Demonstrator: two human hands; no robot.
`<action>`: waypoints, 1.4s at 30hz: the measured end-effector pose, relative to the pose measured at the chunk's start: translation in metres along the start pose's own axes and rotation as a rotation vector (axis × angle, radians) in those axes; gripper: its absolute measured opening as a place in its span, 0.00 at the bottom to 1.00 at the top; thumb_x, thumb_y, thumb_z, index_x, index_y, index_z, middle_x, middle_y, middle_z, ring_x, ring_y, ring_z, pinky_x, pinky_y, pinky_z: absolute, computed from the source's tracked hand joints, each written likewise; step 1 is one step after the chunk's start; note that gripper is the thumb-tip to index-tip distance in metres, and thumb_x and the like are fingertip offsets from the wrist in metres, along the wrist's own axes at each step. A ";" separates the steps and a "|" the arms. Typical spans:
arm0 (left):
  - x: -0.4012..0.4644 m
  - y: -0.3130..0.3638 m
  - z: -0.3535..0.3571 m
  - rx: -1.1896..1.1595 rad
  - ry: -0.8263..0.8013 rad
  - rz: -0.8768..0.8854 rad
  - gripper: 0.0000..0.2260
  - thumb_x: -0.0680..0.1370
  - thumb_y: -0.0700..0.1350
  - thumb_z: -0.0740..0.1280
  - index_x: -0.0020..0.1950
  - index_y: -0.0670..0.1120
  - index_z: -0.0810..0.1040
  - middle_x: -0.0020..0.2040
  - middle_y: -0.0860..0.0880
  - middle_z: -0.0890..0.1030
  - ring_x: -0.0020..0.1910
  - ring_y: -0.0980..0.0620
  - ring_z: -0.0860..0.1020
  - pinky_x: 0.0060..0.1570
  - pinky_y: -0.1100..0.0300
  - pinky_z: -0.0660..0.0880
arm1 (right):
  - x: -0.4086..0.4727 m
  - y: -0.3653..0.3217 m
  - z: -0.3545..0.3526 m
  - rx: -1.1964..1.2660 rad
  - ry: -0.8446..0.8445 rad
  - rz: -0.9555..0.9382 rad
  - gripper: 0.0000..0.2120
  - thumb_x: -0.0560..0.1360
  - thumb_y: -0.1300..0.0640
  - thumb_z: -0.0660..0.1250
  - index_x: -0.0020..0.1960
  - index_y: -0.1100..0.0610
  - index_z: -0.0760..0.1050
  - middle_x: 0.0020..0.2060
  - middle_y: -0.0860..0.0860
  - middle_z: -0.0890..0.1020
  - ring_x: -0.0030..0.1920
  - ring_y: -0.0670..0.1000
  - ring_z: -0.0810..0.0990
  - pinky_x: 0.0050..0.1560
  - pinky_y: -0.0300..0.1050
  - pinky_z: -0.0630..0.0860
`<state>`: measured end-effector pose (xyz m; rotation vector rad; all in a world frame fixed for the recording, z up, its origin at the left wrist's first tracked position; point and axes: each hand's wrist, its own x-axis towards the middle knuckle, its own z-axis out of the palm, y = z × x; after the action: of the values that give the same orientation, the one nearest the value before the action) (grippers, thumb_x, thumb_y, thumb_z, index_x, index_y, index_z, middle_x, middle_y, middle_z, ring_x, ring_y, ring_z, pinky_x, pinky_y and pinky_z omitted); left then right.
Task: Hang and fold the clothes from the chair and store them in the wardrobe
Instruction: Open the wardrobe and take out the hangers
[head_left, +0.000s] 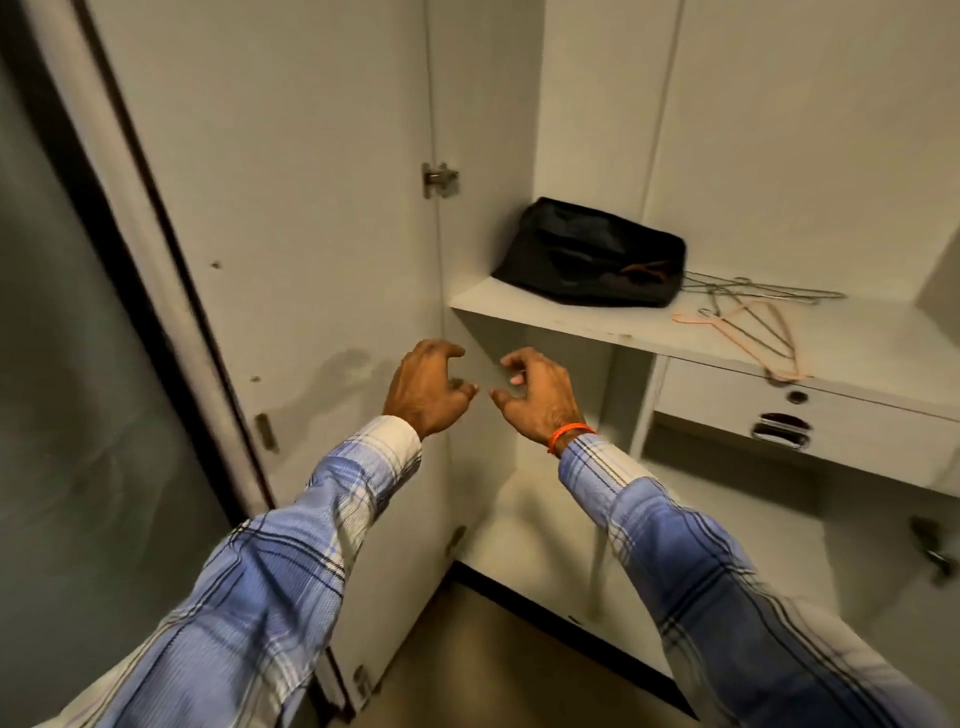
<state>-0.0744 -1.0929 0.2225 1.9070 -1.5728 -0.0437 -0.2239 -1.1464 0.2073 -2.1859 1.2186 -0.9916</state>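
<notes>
The white wardrobe stands open, its left door (291, 218) swung out toward me. Its shelf (613, 325) carries a folded black garment (592, 254) and several wire and orange hangers (753, 322). My left hand (426, 387) and my right hand (535, 395) hover side by side in front of the compartment below the shelf, fingers loosely curled, holding nothing. No chair or other clothes are in view.
A drawer (779, 410) with a metal handle sits under the shelf on the right. The lower compartment floor (545, 525) lies beneath my hands. A dark-framed glass panel (78, 364) stands to the left of the door.
</notes>
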 end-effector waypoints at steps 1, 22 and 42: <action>0.001 0.017 0.014 -0.051 -0.032 -0.010 0.25 0.73 0.51 0.74 0.68 0.48 0.74 0.68 0.46 0.73 0.67 0.46 0.73 0.66 0.49 0.71 | -0.004 0.015 -0.016 -0.015 0.015 0.025 0.20 0.73 0.57 0.72 0.63 0.57 0.73 0.60 0.53 0.78 0.54 0.50 0.78 0.54 0.43 0.76; 0.190 0.211 0.247 -0.356 -0.347 0.232 0.21 0.74 0.47 0.74 0.66 0.46 0.75 0.64 0.47 0.78 0.57 0.49 0.78 0.60 0.52 0.76 | 0.096 0.249 -0.189 -0.281 0.277 0.388 0.18 0.73 0.55 0.72 0.61 0.56 0.74 0.57 0.51 0.79 0.54 0.52 0.79 0.54 0.45 0.76; 0.307 0.221 0.362 -0.298 -0.376 0.228 0.10 0.75 0.47 0.73 0.54 0.46 0.80 0.54 0.47 0.81 0.52 0.48 0.79 0.55 0.55 0.76 | 0.226 0.361 -0.199 -0.671 0.065 0.472 0.19 0.77 0.46 0.66 0.62 0.56 0.75 0.58 0.56 0.79 0.59 0.57 0.77 0.57 0.50 0.75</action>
<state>-0.3320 -1.5444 0.1630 1.5389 -1.8989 -0.5345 -0.4906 -1.5319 0.1776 -2.1347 2.2104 -0.4951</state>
